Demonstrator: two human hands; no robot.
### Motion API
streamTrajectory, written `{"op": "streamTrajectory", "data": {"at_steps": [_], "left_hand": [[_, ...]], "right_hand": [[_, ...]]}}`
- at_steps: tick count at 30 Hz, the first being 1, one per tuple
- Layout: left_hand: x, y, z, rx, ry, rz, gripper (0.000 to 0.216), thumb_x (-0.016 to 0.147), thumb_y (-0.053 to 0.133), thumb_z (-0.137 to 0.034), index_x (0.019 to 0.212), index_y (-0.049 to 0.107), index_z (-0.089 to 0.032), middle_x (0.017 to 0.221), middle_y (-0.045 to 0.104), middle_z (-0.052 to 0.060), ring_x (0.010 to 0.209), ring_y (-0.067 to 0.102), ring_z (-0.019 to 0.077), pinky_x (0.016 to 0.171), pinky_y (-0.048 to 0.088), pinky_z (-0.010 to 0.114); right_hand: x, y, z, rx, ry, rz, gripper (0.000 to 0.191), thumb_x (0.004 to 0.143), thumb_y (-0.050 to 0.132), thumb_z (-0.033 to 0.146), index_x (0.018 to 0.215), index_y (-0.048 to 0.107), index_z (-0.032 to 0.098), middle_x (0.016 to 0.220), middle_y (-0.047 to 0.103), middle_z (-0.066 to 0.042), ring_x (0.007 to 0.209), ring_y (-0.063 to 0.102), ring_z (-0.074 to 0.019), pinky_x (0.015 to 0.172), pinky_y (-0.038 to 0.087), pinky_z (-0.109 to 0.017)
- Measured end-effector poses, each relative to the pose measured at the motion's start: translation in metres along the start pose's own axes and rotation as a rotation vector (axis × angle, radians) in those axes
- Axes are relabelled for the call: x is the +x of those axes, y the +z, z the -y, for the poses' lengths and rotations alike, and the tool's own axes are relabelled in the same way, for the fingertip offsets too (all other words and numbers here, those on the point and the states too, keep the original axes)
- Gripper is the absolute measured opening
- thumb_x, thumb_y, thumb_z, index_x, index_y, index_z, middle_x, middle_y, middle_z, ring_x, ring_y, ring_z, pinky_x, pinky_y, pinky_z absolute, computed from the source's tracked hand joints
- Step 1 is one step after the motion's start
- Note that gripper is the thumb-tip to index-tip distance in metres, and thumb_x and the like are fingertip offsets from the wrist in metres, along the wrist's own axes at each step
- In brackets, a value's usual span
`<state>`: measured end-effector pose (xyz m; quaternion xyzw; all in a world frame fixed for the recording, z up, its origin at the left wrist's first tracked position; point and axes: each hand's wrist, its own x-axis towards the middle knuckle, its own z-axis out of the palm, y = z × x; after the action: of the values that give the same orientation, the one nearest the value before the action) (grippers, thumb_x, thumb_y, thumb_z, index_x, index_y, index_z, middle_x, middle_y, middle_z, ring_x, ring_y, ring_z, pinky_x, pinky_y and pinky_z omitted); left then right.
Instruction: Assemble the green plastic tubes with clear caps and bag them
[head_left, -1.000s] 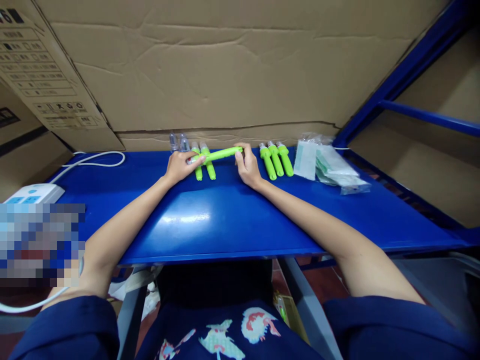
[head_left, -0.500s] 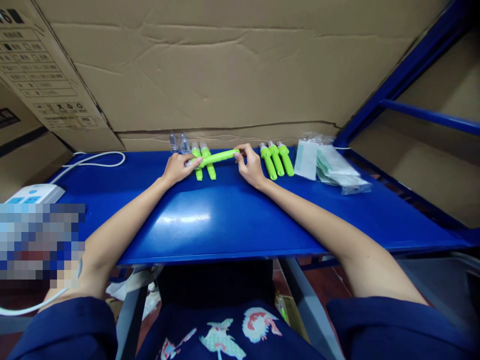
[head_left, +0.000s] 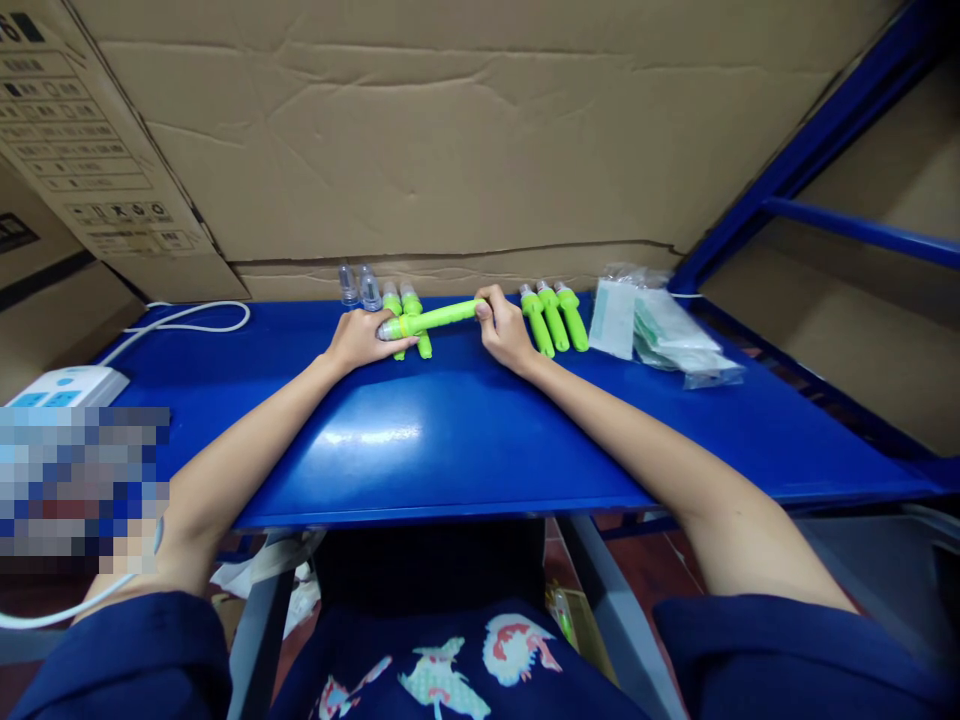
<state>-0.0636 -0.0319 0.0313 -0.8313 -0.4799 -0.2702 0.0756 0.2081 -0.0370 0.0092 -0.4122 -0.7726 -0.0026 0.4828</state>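
Note:
A bright green stick with a clear tip (head_left: 442,316) is held level between my two hands, above the table. Its clear end lies in my left hand (head_left: 358,340), between the fingers above and the outstretched thumb below. My right hand (head_left: 501,325) pinches the plain green end with curled fingers. Behind the held stick, two similar green sticks (head_left: 425,345) lie side by side, partly covered by it and by my left thumb. Two clear plastic caps (head_left: 369,288) stand just beyond my left hand. Right of my right hand lie three more green sticks (head_left: 553,320) in a row.
Clear bags with white and green contents (head_left: 671,330) lie at the right on the blue table (head_left: 480,440). A white power strip (head_left: 75,385) with a cable sits at the left. Cardboard (head_left: 480,150) walls the back, and a blue frame bar (head_left: 862,235) runs at the right.
My left thumb has dropped from across the stick to below it, baring the clear tip. The stick and my right hand have shifted slightly right.

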Motion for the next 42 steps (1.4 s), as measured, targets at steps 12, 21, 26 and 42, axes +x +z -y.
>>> {"op": "streamTrajectory", "data": {"at_steps": [12, 21, 26, 42], "left_hand": [[-0.001, -0.001, -0.001, 0.077, 0.002, 0.097, 0.063, 0.087, 0.052, -0.071, 0.105, 0.079, -0.016, 0.077, 0.076, 0.012, 0.075, 0.073, 0.0273, 0.064, 0.042, 0.03], [0.001, -0.001, -0.006, 0.121, -0.077, 0.017, 0.064, 0.09, 0.046, -0.069, 0.11, 0.079, -0.018, 0.086, 0.078, 0.014, 0.081, 0.074, 0.0286, 0.066, 0.044, 0.03], [0.005, 0.0, -0.008, -0.06, -0.085, -0.044, 0.064, 0.092, 0.042, -0.069, 0.093, 0.079, -0.017, 0.071, 0.074, 0.01, 0.069, 0.069, 0.0215, 0.058, 0.035, 0.028], [0.002, -0.004, -0.007, 0.069, 0.023, 0.064, 0.059, 0.088, 0.052, -0.068, 0.087, 0.078, -0.015, 0.067, 0.071, 0.011, 0.068, 0.07, 0.0242, 0.061, 0.039, 0.029]], "right_hand": [[0.0, -0.002, 0.013, 0.04, 0.131, 0.022, 0.066, 0.095, 0.01, 0.08, 0.07, 0.037, 0.026, 0.058, 0.046, -0.001, 0.055, 0.05, -0.0179, 0.064, 0.039, -0.033], [0.003, 0.004, 0.011, 0.038, 0.223, 0.109, 0.07, 0.098, 0.009, 0.076, 0.087, 0.053, 0.023, 0.07, 0.059, -0.005, 0.067, 0.06, -0.0213, 0.072, 0.046, -0.035], [0.006, -0.001, 0.023, -0.117, -0.04, -0.001, 0.063, 0.103, 0.017, 0.065, 0.129, 0.05, 0.019, 0.124, 0.058, -0.018, 0.118, 0.057, -0.0295, 0.098, 0.045, -0.046], [0.01, -0.018, 0.003, -0.537, -0.419, 0.38, 0.069, 0.105, 0.018, 0.058, 0.115, 0.067, 0.011, 0.092, 0.068, -0.016, 0.079, 0.057, -0.025, 0.074, 0.038, -0.037]]}}
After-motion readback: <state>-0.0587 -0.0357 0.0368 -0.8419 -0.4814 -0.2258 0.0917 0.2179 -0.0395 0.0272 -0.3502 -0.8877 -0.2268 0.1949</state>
